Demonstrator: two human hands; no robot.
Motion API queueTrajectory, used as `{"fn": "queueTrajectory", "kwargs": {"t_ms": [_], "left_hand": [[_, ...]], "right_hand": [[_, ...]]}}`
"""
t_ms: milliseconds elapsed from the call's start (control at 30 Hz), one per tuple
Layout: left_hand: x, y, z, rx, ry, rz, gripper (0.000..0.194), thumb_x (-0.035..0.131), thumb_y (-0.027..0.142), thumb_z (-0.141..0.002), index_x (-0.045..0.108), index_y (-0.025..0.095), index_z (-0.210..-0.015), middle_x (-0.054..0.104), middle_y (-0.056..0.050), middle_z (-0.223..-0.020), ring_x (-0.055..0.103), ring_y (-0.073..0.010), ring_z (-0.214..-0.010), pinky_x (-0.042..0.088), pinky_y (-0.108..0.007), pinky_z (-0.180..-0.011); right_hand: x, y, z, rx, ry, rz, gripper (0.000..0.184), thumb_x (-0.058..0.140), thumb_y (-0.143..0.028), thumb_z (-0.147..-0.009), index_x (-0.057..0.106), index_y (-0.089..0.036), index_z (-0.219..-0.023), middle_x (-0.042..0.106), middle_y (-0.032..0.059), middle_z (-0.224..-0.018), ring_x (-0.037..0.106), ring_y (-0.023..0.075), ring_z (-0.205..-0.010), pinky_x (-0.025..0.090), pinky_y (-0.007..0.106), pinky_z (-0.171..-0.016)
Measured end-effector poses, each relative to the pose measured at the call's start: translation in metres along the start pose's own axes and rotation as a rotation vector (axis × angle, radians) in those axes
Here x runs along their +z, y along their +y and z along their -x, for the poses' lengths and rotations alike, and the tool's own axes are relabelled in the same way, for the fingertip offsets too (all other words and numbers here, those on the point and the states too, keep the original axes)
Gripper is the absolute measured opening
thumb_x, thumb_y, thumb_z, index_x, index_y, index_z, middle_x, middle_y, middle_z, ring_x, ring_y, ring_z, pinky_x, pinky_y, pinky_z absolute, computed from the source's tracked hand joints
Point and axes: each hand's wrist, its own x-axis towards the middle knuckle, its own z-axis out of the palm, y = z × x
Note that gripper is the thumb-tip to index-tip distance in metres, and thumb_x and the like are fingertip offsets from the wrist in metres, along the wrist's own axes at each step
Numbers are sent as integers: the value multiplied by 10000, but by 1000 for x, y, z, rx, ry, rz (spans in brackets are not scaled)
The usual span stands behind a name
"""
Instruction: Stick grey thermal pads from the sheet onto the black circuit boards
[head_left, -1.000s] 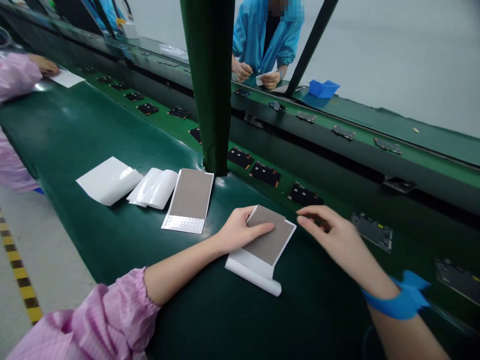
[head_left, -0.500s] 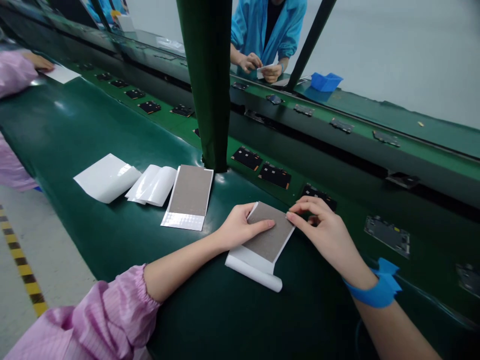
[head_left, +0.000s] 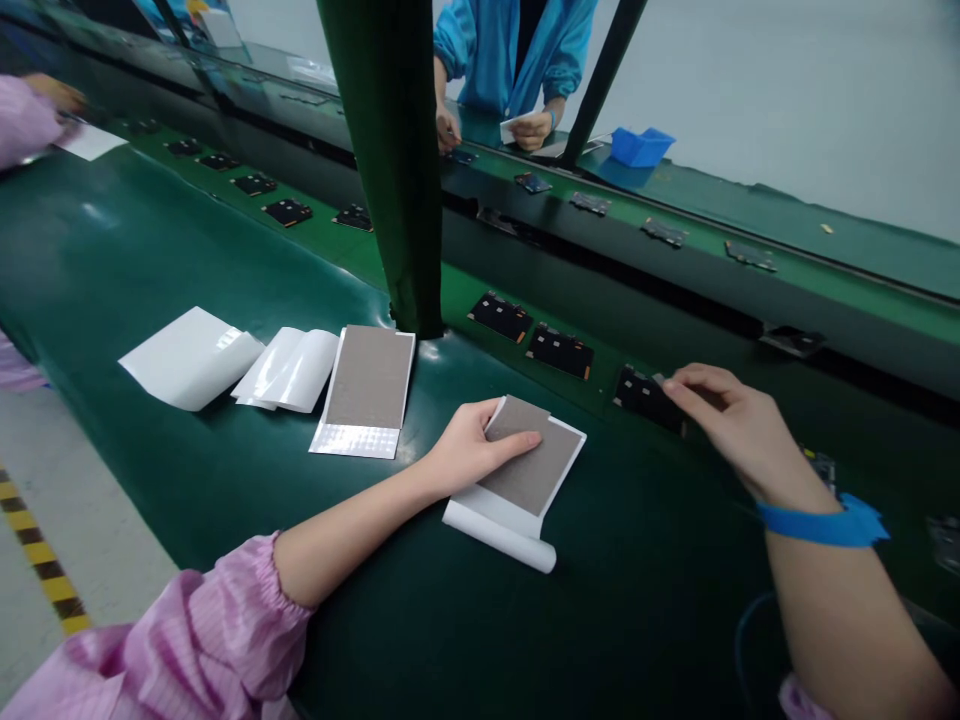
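Observation:
My left hand (head_left: 480,445) grips a sheet of grey stickers (head_left: 517,470) on white backing, thumb across its face. The backing's lower end curls into a white roll (head_left: 499,537), and bare white backing shows along the sheet's upper right edge. My right hand (head_left: 727,425), a blue band on its wrist, is closed in a pinch at a black circuit board (head_left: 646,396). A small grey sticker (head_left: 660,381) seems to be at its fingertips, over the board's upper edge; the fingers partly hide it.
Left of my hands lie another grey sticker sheet (head_left: 369,378) and curled white backing papers (head_left: 191,360). More circuit boards (head_left: 559,350) line the green strip beyond. A green post (head_left: 397,200) rises ahead. A co-worker in blue (head_left: 517,60) stands opposite, near a blue bin (head_left: 641,147).
My right hand has moved from the sheet's upper right corner rightward to the circuit board. A strip of backing is now bare at that corner. The left hand still holds the sheet.

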Motion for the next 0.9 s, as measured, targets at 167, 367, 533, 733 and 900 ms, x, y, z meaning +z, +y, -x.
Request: {"fn": "queueTrajectory", "kwargs": {"t_ms": [167,367,533,733,900], "left_hand": [[0,0,1,15,-6,-58,294,660,410,-812,646,167,-977,694,-55,-957,657,-198,-855,518,-262,-669],[2,-4,2,337,33,-255,433,566,282,-893,425,233,-1299,632,-84,-1164,623,-210,-1024,506,-331,-867],[5,-3,3,440,-7,-414,181,470,179,-923,650,190,-905,619,-100,-1148,513,-233,-1220,434,-371,-991],[12,1,10,398,29,-247,81,621,239,-847,662,176,-879,642,-107,-1119,541,-244,-1187,438,-390,-982],[14,-1,10,398,47,-205,129,611,284,-871,669,177,-829,660,-93,-1074,577,-228,-1119,445,-365,-957]], "right_hand": [[-29,33,-11,229,-44,39,463,689,-661,-580,648,-220,-716,666,149,-979,588,343,-917,461,474,-758],[-12,-11,12,22,-173,-10,503,623,-720,-637,634,-224,-718,619,134,-1114,588,312,-969,493,409,-740],[25,-59,43,-213,-351,-33,484,522,-700,-779,616,-237,-677,579,91,-1042,590,247,-922,505,335,-684],[44,-71,57,-216,-451,-73,416,518,-633,-818,620,-248,-697,545,83,-1010,565,239,-939,511,345,-753],[47,-70,59,-215,-454,-85,370,539,-585,-823,617,-248,-692,536,80,-1007,557,243,-965,497,363,-818]]}}
